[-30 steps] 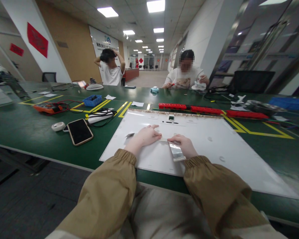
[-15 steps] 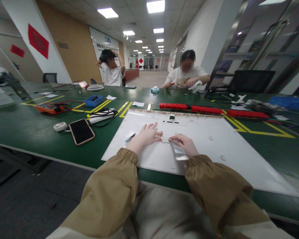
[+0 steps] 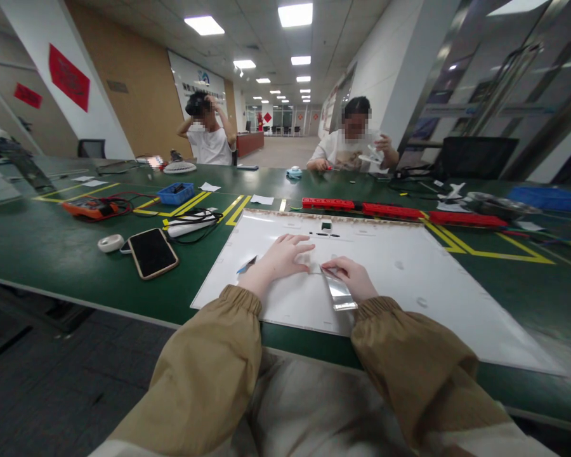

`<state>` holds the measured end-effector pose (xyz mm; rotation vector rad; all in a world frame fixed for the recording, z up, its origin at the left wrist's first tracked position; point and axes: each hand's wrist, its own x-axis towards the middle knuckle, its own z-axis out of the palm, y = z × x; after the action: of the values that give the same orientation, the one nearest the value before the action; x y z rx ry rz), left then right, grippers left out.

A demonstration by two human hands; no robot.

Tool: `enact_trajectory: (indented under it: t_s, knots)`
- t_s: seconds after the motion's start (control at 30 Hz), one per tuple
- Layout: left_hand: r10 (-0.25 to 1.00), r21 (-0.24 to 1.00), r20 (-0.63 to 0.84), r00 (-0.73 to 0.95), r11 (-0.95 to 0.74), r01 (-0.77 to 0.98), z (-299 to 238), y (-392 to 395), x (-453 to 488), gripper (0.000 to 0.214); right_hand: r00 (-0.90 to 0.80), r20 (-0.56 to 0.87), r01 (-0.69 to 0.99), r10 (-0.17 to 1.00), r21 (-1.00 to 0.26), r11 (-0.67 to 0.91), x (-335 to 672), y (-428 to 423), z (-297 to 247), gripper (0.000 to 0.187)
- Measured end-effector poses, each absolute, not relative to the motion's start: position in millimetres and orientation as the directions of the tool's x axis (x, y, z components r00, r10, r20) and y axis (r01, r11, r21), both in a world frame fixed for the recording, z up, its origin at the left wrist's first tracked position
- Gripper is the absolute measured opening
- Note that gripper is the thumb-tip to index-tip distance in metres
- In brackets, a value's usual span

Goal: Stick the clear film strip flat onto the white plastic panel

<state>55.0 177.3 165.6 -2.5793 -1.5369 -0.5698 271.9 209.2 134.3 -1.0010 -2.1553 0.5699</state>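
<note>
A large white panel [image 3: 385,279] lies flat in front of me, with a small cut-out and dark slots near its far edge. My left hand [image 3: 288,255] rests on it, fingers apart, holding nothing. Close by on the right, my right hand [image 3: 349,274] pinches a flat, shiny, see-through strip [image 3: 341,294] that hangs toward the panel's near edge. A small pale piece [image 3: 315,268] shows between both hands; whether it is joined to the strip I cannot tell. Left of my left wrist lies a small blue-and-dark pointed item [image 3: 247,265].
Left of the panel are a phone [image 3: 153,252], a white case [image 3: 110,243], a white device with black cable [image 3: 193,223], an orange meter [image 3: 90,207] and a blue bin [image 3: 176,193]. Red bars [image 3: 393,211] line the far edge. Two people sit across the green table [image 3: 76,266].
My left fingers have drawn slightly back from the pale piece, and less of it shows. The shiny strip has tilted a little. Across the table, the person on the right has raised a hand.
</note>
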Motion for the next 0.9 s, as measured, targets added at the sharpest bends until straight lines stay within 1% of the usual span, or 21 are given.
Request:
enact_trajectory:
  t_s: [0.13, 0.23, 0.37, 0.63, 0.9]
  knots:
    - [0.801, 0.119, 0.393, 0.452, -0.531, 0.839, 170, 173, 59, 0.034, -0.451, 0.396, 0.487, 0.800, -0.642, 0.592, 271, 207, 135, 0.033]
    - [0.797, 0.120, 0.356, 0.489, -0.557, 0.822, 169, 173, 60, 0.018, -0.447, 0.394, 0.484, 0.803, -0.649, 0.587, 270, 208, 134, 0.033]
    - [0.804, 0.114, 0.298, 0.514, -0.565, 0.817, 167, 173, 61, 0.019, -0.433, 0.397, 0.484, 0.809, -0.655, 0.581, 269, 208, 132, 0.033]
    - [0.865, 0.045, 0.280, 0.416, -0.445, 0.894, 175, 164, 75, 0.027, -0.414, 0.402, 0.487, 0.817, -0.660, 0.572, 267, 206, 132, 0.032]
    - [0.905, -0.031, 0.253, 0.342, -0.345, 0.938, 177, 164, 87, 0.020, -0.416, 0.404, 0.466, 0.815, -0.674, 0.572, 267, 206, 134, 0.031]
